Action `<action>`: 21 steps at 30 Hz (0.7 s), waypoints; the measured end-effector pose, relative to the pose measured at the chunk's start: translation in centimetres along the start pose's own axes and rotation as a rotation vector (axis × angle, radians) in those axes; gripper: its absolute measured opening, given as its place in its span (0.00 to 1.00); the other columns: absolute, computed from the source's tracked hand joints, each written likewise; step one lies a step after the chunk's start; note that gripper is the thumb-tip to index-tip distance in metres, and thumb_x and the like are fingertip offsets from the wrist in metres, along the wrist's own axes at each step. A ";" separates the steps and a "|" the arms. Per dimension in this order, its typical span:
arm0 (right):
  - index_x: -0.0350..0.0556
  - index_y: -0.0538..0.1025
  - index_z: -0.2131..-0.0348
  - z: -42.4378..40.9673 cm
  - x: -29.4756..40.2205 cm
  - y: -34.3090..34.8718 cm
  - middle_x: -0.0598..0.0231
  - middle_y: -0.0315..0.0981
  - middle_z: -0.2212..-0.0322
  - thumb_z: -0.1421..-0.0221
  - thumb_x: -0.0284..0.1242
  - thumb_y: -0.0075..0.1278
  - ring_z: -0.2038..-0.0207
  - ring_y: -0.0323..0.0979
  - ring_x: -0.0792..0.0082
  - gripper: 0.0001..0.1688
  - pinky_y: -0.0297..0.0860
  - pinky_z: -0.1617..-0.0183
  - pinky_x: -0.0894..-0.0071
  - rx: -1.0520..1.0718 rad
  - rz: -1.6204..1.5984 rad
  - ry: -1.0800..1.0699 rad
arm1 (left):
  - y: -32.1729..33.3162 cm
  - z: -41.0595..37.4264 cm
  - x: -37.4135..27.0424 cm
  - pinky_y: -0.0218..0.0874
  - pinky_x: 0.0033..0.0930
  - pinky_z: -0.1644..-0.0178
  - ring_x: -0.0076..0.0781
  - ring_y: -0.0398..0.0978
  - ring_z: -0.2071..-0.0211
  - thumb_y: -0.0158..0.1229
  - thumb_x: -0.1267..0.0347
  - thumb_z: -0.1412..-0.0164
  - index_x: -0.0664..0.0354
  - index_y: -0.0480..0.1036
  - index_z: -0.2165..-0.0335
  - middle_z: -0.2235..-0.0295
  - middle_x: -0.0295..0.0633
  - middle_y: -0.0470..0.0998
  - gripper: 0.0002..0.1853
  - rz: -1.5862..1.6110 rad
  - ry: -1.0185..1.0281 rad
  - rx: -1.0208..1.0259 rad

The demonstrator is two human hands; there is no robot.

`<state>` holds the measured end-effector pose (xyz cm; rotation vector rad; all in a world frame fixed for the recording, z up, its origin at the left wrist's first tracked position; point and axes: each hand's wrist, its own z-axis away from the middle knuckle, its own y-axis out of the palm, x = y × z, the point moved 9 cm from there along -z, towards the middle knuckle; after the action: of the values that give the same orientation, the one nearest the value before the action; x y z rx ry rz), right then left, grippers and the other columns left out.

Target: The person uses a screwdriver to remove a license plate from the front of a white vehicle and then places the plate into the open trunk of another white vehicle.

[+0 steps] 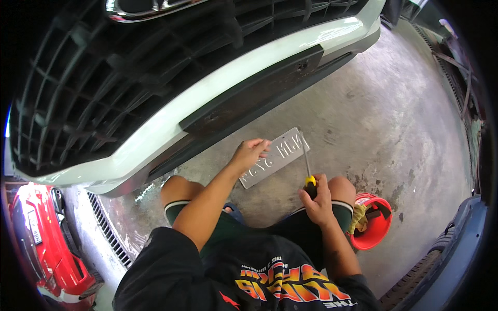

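My right hand [320, 200] grips the yellow and black handle of a screwdriver [310, 184]; its long metal shaft points away from me, towards the car. Under the shaft's tip and beyond my left hand, a metal licence plate [274, 157] lies on the floor with its embossed characters reversed, back side up. My left hand [251, 153] hovers above the plate with thumb and forefinger close together; whether something small is between them is not visible. Ahead is the black plate mount [253, 91] on the car's white bumper [218, 81], bearing no plate.
A red bucket [373, 225] with a cloth [358, 219] and tools stands by my right knee. The car's black grille [155, 62] looms above. A red car [50, 237] and a floor drain grate [107, 229] are at left. A blue panel and tyre [412, 272] lie right.
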<state>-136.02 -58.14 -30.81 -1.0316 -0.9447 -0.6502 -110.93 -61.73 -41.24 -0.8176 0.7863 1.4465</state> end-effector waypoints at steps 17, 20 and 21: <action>0.37 0.63 0.38 4.2 13.2 6.5 0.48 0.71 0.51 0.37 0.23 0.50 0.50 0.72 0.59 0.30 0.64 0.43 0.67 0.157 -0.320 -0.290 | -3.3 14.1 -14.4 0.68 0.32 0.55 0.34 0.79 0.60 0.43 0.64 0.25 0.62 0.62 0.38 0.58 0.44 0.79 0.23 0.614 0.368 -0.045; 0.36 0.63 0.38 4.1 13.4 6.3 0.50 0.71 0.51 0.37 0.23 0.50 0.50 0.72 0.62 0.30 0.64 0.43 0.68 0.148 -0.319 -0.280 | -3.5 13.9 -14.6 0.68 0.32 0.55 0.34 0.79 0.60 0.43 0.64 0.25 0.62 0.63 0.38 0.58 0.44 0.79 0.23 0.623 0.379 -0.040; 0.36 0.63 0.38 4.0 13.5 6.4 0.51 0.71 0.51 0.37 0.23 0.50 0.50 0.72 0.63 0.30 0.64 0.43 0.68 0.151 -0.323 -0.269 | -3.6 13.9 -14.5 0.68 0.32 0.55 0.33 0.79 0.60 0.43 0.64 0.25 0.62 0.63 0.38 0.58 0.44 0.79 0.23 0.625 0.379 -0.043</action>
<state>-125.86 -52.24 -20.77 -0.8508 -1.3935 -0.7035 -107.51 -57.20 -21.61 -0.9404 1.3901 1.8833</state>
